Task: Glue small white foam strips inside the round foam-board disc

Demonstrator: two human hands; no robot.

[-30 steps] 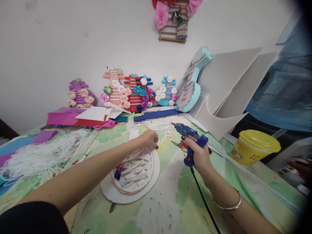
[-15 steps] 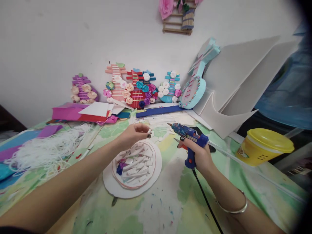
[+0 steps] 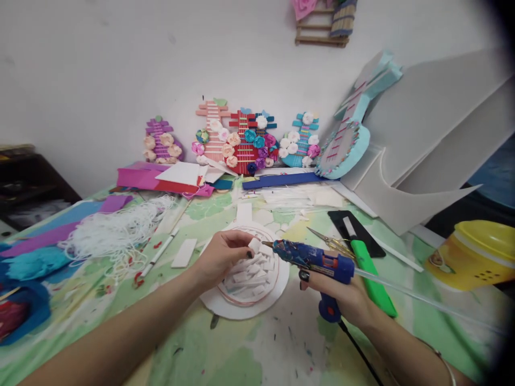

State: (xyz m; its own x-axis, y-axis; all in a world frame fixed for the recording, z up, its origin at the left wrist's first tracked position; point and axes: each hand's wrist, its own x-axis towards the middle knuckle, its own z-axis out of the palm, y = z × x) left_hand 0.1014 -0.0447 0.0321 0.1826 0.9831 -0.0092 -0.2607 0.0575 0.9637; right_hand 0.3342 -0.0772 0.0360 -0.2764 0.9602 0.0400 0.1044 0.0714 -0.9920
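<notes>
Between the thumb and fingers of my left hand (image 3: 225, 254) is a small white foam board piece (image 3: 254, 245). My right hand (image 3: 348, 292) is wrapped round the handle of a blue glue gun (image 3: 311, 258), with a clear glue stick (image 3: 398, 285) sticking out of its back. The gun's nozzle points left, right at the white piece; whether they touch I cannot tell. Below lies a round white board (image 3: 281, 279) with a red-outlined circle, filled with many short white strips (image 3: 251, 277). My left hand covers part of this board.
Scissors (image 3: 319, 234), a green utility knife (image 3: 372, 279) and a black slab (image 3: 372, 244) lie to the right, near a yellow bucket (image 3: 478, 257). White cord (image 3: 116, 230) is heaped on the left. Decorated lute-shaped crafts (image 3: 245, 142) lean on the wall.
The glue gun and the white piece have come together over the round board. My view has shifted left, and the scissors and green utility knife now show beyond my right hand.
</notes>
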